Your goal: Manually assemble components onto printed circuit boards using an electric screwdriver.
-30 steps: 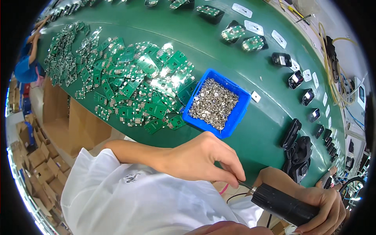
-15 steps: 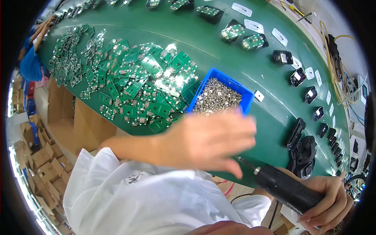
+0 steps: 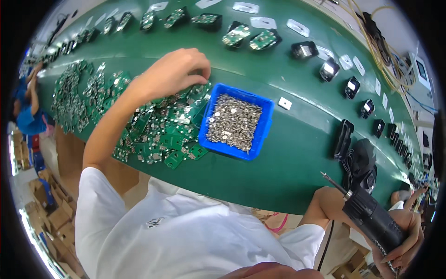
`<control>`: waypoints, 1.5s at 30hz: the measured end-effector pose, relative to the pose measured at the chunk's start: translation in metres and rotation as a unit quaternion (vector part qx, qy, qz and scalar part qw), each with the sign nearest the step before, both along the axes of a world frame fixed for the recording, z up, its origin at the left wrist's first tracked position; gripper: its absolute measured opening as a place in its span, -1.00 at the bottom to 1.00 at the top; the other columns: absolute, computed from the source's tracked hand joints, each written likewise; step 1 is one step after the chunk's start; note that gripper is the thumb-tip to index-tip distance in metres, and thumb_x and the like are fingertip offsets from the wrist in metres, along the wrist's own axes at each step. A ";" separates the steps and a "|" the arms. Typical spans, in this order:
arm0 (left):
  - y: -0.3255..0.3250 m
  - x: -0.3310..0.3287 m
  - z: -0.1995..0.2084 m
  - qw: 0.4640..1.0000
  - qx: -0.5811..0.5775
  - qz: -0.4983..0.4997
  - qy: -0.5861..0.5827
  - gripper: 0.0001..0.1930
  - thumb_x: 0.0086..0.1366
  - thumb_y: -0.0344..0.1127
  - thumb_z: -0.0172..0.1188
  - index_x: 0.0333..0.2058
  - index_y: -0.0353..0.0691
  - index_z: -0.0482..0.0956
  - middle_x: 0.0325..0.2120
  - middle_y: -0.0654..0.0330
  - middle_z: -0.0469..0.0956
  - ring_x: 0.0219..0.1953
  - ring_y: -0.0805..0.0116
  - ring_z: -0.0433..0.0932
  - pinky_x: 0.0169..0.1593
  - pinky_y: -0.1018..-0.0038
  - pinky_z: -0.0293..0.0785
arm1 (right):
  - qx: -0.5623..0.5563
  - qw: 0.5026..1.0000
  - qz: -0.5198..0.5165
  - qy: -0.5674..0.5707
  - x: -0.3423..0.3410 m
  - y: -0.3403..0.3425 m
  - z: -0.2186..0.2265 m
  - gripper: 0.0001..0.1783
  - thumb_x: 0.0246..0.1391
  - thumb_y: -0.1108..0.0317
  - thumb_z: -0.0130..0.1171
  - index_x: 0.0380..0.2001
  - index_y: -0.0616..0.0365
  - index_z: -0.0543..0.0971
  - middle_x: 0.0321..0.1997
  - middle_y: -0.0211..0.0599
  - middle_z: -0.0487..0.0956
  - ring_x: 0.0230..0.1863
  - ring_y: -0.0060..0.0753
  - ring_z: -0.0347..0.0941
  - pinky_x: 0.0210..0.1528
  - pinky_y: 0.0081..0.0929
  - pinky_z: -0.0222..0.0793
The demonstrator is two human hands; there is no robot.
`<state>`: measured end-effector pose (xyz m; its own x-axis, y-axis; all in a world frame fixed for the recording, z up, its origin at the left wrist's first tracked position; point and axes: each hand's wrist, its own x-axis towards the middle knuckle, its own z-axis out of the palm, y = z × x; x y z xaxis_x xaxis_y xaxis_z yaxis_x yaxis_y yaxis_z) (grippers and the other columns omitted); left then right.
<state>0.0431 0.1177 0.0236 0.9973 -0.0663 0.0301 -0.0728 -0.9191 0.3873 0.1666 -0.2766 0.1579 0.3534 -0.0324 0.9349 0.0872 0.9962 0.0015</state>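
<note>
My left hand [image 3: 172, 72] reaches out over the heap of small green circuit boards [image 3: 158, 125] on the green table, fingers pinched together at a board beside the blue tray; whether a board is between them I cannot tell. The blue tray [image 3: 261, 131] holds several small silvery screws [image 3: 233, 122]. My right hand [image 3: 403, 239] is low at the right, below the table edge, wrapped around a black electric screwdriver [image 3: 371, 216] whose thin bit points up and left.
Black housings [image 3: 344, 138] lie right of the tray. Green boards in black holders [image 3: 237, 35], white labels [image 3: 284, 103] and small black parts [image 3: 329, 69] line the far side. Yellow cables [image 3: 371, 32] run at the back right. Cardboard boxes [image 3: 51, 209] stand on the floor; a person in blue [image 3: 29, 116] is at left.
My left hand has left the screwdriver tip and swung up and out to the pile of green boards. My right hand has kept the screwdriver, lowering it to the right.
</note>
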 end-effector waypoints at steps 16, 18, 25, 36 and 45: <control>-0.056 0.219 0.014 0.967 -0.109 -0.175 -0.147 -0.85 0.27 -0.44 0.35 -0.19 -0.22 0.76 -0.33 0.24 0.73 -0.36 0.36 0.61 -0.20 0.38 0.54 | 0.158 0.984 -0.082 -0.003 -0.002 -0.001 -0.002 -0.73 0.28 0.40 0.23 0.03 0.05 0.57 -0.30 -0.57 0.55 -0.45 -0.65 0.42 -0.58 -0.66 0.43; -0.055 0.218 0.007 0.967 -0.110 -0.181 -0.139 -0.85 0.26 -0.44 0.34 -0.19 -0.21 0.77 -0.33 0.24 0.74 -0.35 0.36 0.62 -0.19 0.38 0.55 | 0.158 0.984 -0.085 -0.010 -0.001 0.001 -0.002 -0.78 0.29 0.39 0.21 -0.01 0.05 0.56 -0.33 -0.57 0.53 -0.46 -0.64 0.41 -0.58 -0.65 0.42; -0.053 0.247 -0.009 0.968 -0.118 -0.191 -0.109 -0.83 0.25 -0.45 0.32 -0.18 -0.19 0.78 -0.31 0.26 0.75 -0.32 0.35 0.65 -0.15 0.37 0.57 | 0.096 0.994 -0.044 -0.022 -0.001 0.007 -0.002 -0.87 0.27 0.44 0.18 -0.13 0.03 0.53 -0.38 -0.56 0.50 -0.46 -0.64 0.40 -0.58 -0.64 0.40; -0.034 0.267 -0.034 0.969 -0.127 -0.204 -0.064 -0.78 0.24 -0.46 0.28 -0.17 -0.16 0.81 -0.30 0.28 0.78 -0.27 0.33 0.70 -0.08 0.36 0.60 | 0.051 0.997 -0.028 -0.046 0.003 -0.003 -0.002 -0.83 0.22 0.52 0.15 -0.15 0.03 0.51 -0.38 -0.55 0.49 -0.44 -0.62 0.41 -0.55 -0.62 0.40; -0.024 0.276 -0.036 0.910 -0.027 -0.302 -0.281 -0.80 0.25 -0.41 0.28 -0.18 -0.25 0.78 -0.31 0.15 0.74 -0.26 0.15 0.67 -0.05 0.30 0.57 | 0.097 0.994 -0.006 -0.052 0.004 0.004 -0.003 -0.75 0.08 0.53 0.18 -0.16 0.05 0.49 -0.39 -0.54 0.46 -0.45 -0.62 0.39 -0.57 -0.61 0.35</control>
<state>0.3193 0.0939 -0.0119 0.6047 -0.5815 0.5443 -0.7601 -0.6255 0.1762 0.1702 -0.2731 0.1546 0.2546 -0.2193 0.9419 0.0876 0.9752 0.2034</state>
